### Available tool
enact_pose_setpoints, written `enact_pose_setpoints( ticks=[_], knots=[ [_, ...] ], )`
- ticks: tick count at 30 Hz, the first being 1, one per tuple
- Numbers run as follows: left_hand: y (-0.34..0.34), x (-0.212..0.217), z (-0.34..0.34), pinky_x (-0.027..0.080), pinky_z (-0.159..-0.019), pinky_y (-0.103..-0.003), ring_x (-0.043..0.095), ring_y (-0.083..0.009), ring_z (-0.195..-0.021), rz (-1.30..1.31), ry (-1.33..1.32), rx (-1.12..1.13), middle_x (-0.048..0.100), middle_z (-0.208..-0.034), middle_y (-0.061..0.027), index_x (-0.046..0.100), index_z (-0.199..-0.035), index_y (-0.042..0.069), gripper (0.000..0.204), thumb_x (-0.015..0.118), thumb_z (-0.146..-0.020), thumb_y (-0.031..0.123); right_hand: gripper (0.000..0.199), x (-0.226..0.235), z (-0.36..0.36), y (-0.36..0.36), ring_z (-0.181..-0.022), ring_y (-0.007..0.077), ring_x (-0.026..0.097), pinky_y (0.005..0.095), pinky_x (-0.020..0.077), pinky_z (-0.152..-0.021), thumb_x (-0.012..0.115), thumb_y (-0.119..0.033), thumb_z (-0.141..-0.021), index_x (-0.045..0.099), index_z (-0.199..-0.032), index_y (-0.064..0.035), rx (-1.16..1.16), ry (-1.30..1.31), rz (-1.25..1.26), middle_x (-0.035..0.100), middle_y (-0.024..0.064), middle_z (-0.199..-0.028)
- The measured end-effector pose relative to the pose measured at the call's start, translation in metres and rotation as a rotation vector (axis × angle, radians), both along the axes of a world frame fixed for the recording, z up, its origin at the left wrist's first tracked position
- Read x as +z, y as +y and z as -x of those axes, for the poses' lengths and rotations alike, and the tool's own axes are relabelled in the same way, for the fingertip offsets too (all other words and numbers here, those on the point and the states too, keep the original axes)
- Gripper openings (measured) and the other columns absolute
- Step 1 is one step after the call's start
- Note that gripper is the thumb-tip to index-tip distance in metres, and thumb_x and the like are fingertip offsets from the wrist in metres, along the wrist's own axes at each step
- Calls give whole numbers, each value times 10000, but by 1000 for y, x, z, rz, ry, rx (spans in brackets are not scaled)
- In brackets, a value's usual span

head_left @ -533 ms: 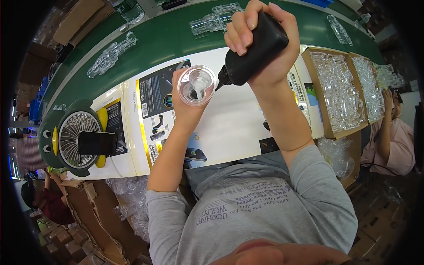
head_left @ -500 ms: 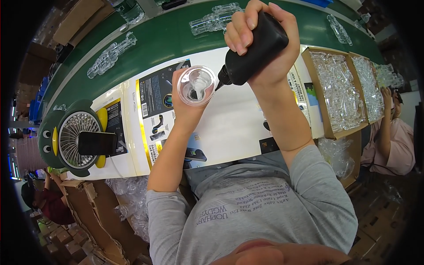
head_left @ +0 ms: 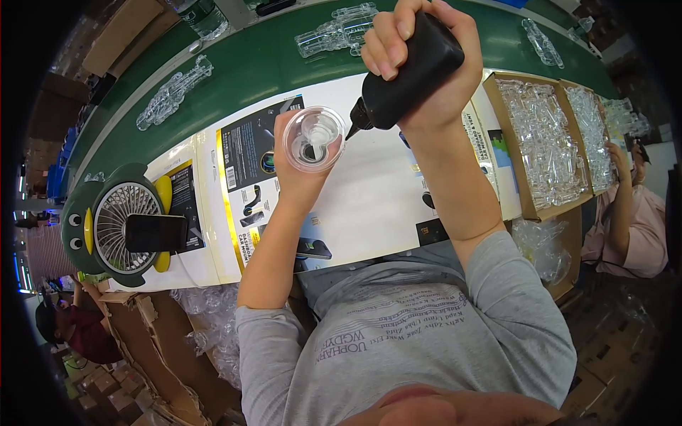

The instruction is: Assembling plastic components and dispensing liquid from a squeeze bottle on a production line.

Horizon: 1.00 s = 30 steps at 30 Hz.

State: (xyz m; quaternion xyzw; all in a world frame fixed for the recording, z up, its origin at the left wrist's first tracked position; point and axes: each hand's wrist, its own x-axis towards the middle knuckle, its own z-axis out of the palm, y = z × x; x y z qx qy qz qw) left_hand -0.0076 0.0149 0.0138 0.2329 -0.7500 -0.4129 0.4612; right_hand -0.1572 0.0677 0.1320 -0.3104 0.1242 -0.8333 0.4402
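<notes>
My left hand (head_left: 300,183) is closed around a clear round plastic part (head_left: 315,139) with a wide rim and curved shapes inside, held over the white work surface. Its fingers are mostly hidden behind the part. To the right, my right hand (head_left: 449,89) grips a black squeeze bottle (head_left: 415,69), fingers wrapped round it. The bottle is tilted so that its narrow nozzle (head_left: 355,126) points down and left at the part's right rim. Whether the tip touches the rim I cannot tell.
Clear plastic pieces fill a cardboard box (head_left: 543,149) at right. More clear assemblies (head_left: 334,34) lie on the green belt (head_left: 259,64) beyond. A penguin-shaped fan (head_left: 117,224) and a phone (head_left: 156,232) stand at left. A person in pink (head_left: 632,227) sits at far right.
The bottle and my right hand have shifted very slightly; the nozzle stays beside the part's rim. The clear assemblies on the green belt have moved a little to the left.
</notes>
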Motion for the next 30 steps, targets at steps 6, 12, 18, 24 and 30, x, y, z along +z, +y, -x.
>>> enact_pose_setpoints(
  ticks=[6, 12, 18, 24, 30],
  knots=[
    [0, 0, 2, 432, -808, -264, 515, -188, -947, 30, -8, 14, 457, -1035, -70, 541, -1043, 18, 440, 742, -653, 60, 366, 1, 3, -1, -427, 154, 420, 244, 376, -455, 331, -329, -895, 426, -678, -51, -37, 10, 3, 429, 71, -502],
    [1, 0, 2, 427, -800, -266, 512, -191, -932, 44, -19, 14, 461, -1027, -75, 548, -1026, 17, 425, 740, -650, 57, 366, -2, 8, -4, -432, 150, 429, 242, 385, -465, 326, -330, -898, 430, -679, -56, -33, 23, 28, 436, 63, -507],
    [1, 2, 1, 422, -807, -275, 502, -203, -935, 85, -45, -4, 461, -1021, -78, 555, -1013, 17, 410, 735, -646, 50, 366, -2, 11, -4, -433, 153, 434, 243, 378, -458, 328, -329, -897, 432, -678, -55, -44, 27, 48, 437, 64, -507],
    [1, 3, 0, 420, -823, -284, 490, -205, -957, 59, -58, -75, 443, -1045, -81, 532, -1049, 23, 445, 728, -650, 44, 366, -1, 15, -4, -431, 151, 426, 240, 373, -451, 329, -327, -897, 431, -674, -56, -51, 20, 60, 429, 61, -503],
    [3, 1, 1, 421, -855, -279, 500, -178, -989, 9, -43, -123, 444, -1077, -79, 409, -1116, 41, 557, 740, -668, 54, 363, -3, 20, -5, -431, 148, 419, 239, 370, -449, 339, -330, -894, 429, -669, -60, -62, 31, 43, 424, 58, -501]
  ],
)
